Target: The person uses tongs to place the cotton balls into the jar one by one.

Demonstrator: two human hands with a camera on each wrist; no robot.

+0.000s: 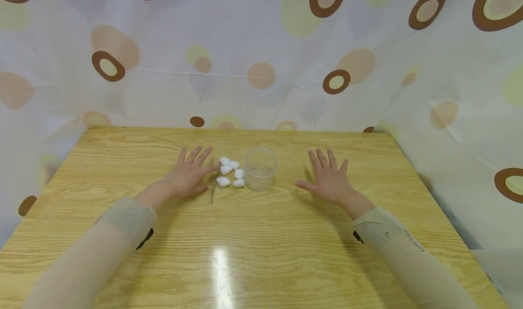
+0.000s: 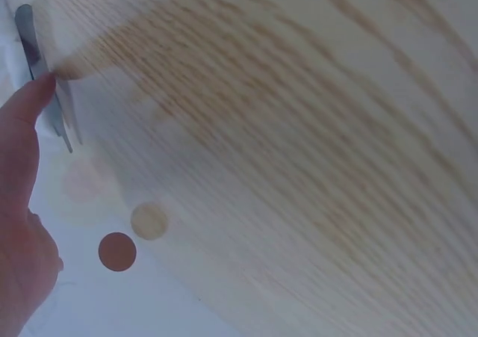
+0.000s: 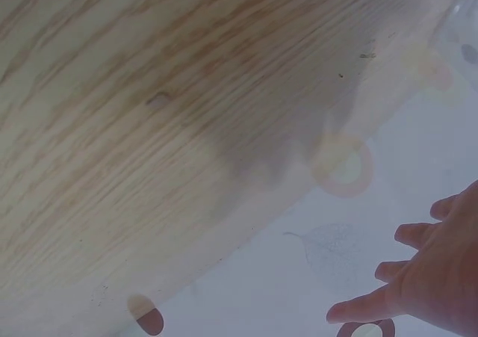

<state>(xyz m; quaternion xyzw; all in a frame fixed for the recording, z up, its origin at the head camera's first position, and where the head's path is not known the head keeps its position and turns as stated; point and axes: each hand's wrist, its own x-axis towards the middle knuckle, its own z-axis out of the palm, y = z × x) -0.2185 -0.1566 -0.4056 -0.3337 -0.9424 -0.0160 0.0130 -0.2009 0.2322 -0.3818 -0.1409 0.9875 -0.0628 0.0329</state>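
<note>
My left hand [image 1: 187,176] is held palm down with its fingers spread, just left of a pair of metal tweezers [image 1: 213,192]. In the left wrist view, a fingertip of that hand overlaps the tweezers [image 2: 27,31]. Right of the tweezers lie several white cotton balls [image 1: 226,169] in a loose cluster. A clear round container [image 1: 260,184] stands beside them, open at the top, with nothing visible inside. Further right, my right hand [image 1: 331,182] has its fingers spread and holds nothing. Only table and sheet show near the right hand [image 3: 441,273] in the right wrist view.
The wood-grain table [image 1: 261,241] carries a bright light reflection near its front. A white sheet with brown and yellow circles [image 1: 261,41] hangs behind the table's back edge and along both sides. Beige sleeves [image 1: 90,250] cover both forearms.
</note>
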